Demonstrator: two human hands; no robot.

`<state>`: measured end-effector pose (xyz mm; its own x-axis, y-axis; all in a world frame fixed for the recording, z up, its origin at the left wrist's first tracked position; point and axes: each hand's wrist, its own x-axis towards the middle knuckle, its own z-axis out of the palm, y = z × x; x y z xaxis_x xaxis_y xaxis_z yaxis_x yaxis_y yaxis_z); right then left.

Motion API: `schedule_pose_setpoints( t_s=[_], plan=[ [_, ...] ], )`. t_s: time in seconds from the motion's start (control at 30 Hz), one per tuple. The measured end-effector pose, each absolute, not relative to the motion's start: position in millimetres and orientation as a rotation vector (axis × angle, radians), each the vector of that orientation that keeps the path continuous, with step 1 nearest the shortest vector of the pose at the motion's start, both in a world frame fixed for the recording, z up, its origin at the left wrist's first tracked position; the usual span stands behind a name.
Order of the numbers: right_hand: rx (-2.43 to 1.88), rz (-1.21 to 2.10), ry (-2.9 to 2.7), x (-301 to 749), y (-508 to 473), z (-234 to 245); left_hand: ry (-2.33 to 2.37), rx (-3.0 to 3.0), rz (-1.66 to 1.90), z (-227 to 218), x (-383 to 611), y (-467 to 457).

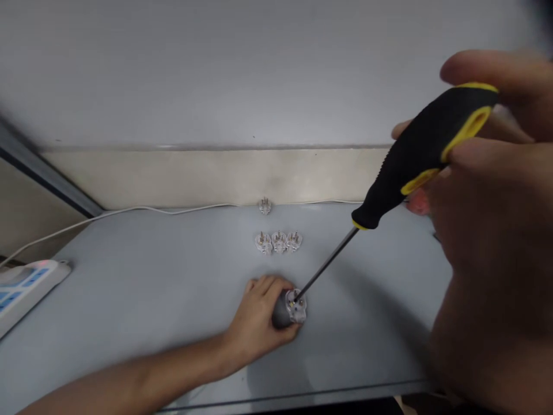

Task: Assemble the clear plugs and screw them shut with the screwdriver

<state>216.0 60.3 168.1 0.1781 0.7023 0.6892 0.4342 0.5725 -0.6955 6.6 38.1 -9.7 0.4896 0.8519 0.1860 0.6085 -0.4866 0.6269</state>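
My left hand (257,320) is closed around a grey plug (288,309) lying on the pale table (151,288), its pinned clear face turned to the right. My right hand (488,190), close to the camera, grips the black-and-yellow handle of a screwdriver (425,150). The thin shaft slopes down to the left and its tip rests on the plug's face between the pins.
Three clear plug faces (279,241) lie in a row behind the held plug, and one more (265,205) sits by the back ledge. A white cable (142,210) runs along the back. A white power strip (23,287) lies at the left edge.
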Motion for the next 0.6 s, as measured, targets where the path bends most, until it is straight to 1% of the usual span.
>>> schedule_pose_setpoints(
  t_s=[0.1, 0.2, 0.23, 0.33, 0.4, 0.6],
  plan=[
    [-0.968, 0.206, -1.475, 217.8, 64.5, 168.1, 1.212, 2.250, 0.663, -9.2, 6.8, 38.5],
    [-0.971, 0.237, -1.577, 219.1, 65.6, 168.5, 1.208, 2.251, 0.665, -8.9, 7.0, 38.9],
    [-0.970, 0.286, -1.617, 219.3, 65.0, 168.7, 1.208, 2.253, 0.667, -8.7, 7.1, 38.7],
    [-0.788, 0.476, -1.571, 218.4, 61.7, 168.5, 1.224, 2.264, 0.662, -7.5, 7.1, 37.8],
    [-0.729, 0.529, -1.555, 217.3, 59.9, 167.9, 1.236, 2.276, 0.659, -6.3, 7.0, 37.1],
    [-0.798, 0.515, -1.627, 214.0, 55.0, 171.6, 1.240, 2.289, 0.646, -4.2, 5.9, 36.7]
  ],
)
